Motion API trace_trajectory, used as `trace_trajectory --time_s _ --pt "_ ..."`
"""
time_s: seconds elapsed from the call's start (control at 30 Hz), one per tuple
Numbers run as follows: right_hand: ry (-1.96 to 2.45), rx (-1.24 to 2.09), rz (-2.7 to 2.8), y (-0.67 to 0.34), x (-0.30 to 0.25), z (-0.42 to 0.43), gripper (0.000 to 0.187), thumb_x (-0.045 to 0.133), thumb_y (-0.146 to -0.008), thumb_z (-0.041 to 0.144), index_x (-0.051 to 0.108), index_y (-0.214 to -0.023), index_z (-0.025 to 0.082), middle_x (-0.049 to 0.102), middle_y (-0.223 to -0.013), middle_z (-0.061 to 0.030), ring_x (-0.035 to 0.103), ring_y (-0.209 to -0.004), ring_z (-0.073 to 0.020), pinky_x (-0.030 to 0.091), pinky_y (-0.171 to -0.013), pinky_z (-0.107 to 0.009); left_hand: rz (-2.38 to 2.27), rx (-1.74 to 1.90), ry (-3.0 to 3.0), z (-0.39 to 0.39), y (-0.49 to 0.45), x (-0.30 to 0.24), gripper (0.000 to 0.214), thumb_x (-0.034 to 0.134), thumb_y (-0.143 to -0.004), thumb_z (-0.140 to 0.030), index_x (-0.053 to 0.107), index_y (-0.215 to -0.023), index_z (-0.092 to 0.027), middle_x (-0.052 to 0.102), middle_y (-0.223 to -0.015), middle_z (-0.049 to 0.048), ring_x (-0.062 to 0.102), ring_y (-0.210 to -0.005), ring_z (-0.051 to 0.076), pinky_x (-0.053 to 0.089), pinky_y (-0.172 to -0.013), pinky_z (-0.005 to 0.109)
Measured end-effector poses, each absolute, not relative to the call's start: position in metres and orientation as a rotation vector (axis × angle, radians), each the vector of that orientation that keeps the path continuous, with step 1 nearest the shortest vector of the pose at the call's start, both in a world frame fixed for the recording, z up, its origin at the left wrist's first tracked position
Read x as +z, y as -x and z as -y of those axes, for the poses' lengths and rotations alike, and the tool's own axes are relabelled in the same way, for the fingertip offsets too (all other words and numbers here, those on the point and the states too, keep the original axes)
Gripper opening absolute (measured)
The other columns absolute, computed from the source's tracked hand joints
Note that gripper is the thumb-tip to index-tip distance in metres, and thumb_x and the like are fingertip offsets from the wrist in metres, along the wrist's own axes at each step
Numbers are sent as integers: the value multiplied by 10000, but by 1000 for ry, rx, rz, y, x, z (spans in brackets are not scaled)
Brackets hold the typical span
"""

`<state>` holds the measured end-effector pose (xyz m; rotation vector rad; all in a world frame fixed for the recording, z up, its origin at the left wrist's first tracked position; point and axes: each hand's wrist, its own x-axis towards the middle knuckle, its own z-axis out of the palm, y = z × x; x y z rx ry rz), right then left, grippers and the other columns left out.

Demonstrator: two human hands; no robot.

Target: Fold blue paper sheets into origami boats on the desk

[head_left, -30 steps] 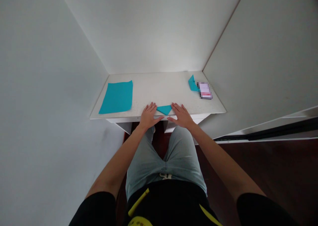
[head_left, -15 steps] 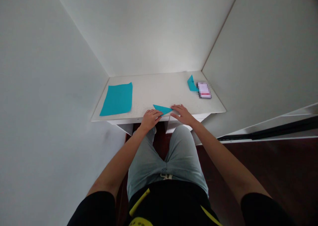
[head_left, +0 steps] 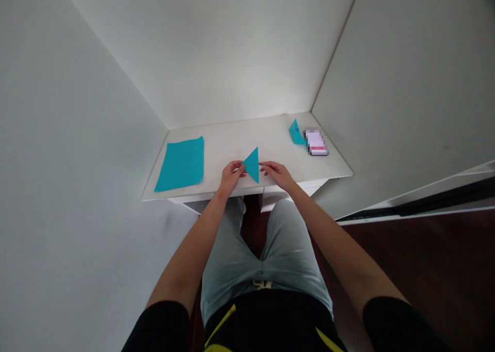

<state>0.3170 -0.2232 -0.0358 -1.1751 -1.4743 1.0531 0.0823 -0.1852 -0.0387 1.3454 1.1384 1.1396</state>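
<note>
White walls (head_left: 77, 109) box in three sides, with dark wood floor (head_left: 417, 269) at lower right. White table (head_left: 240, 132) sits in the corner, and the person's grey-green shorts (head_left: 266, 249) are just below its front edge.

On the table, left side: flat teal paper sheet (head_left: 180, 164), roughly square, well apart from both hands. Far right, near the back corner: small folded teal paper piece (head_left: 296, 133), just beside a pixelated flat object (head_left: 316, 142). That object is too blurred to identify, possibly a phone.

Key relation: teal paper triangle (head_left: 252, 165) is between the hands, over the front half of the table, about mid-width. Its long axis runs nearly straight away from the person, with the long edge on the right side. The third corner points left, into the left hand.

Left hand (head_left: 232, 177) is nearer that corner: grip closed on it, thumb and fingers together. Right hand (head_left: 276, 175) is on the other side, reaching the long edge near its middle. Its grip looks nearly together, but can't tell if it's clamped or only touching. Also can't tell if the triangle is lifted or flat on the table from this angle.
</note>
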Motion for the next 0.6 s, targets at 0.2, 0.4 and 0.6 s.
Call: trace_trajectory --time_s 0.2,0.4,0.6 --pt "1215 1076 1546 -315 -38 227 377 669 -926 521 786 -1136 230 817 -920 -38 756 -893 -218 609 -898 -374 -1139 1079 -1350 185 -88 -48 545 814 -862 -656 703 -1122 -191 801 -1152 109 799 -912 217 707 -770 387" --pt "1370 972 1592 -310 -37 224 295 621 -950 424 776 -1104 226 817 -919 -27 750 -867 -214 604 -868 -350 -1098 1021 -1336 186 -86 -45 502 860 -820 -600 769 -1092 -187 827 -1108 92 784 -972 232 697 -771 369" --pt "1840 694 1681 -290 -29 226 241 731 -890 426 816 -968 214 843 -1014 -119 786 -978 -344 579 -832 -386 -1045 937 -1476 191 -85 -42 420 847 -844 -567 858 -1063 -208 825 -1070 79 764 -962 229 683 -804 354"
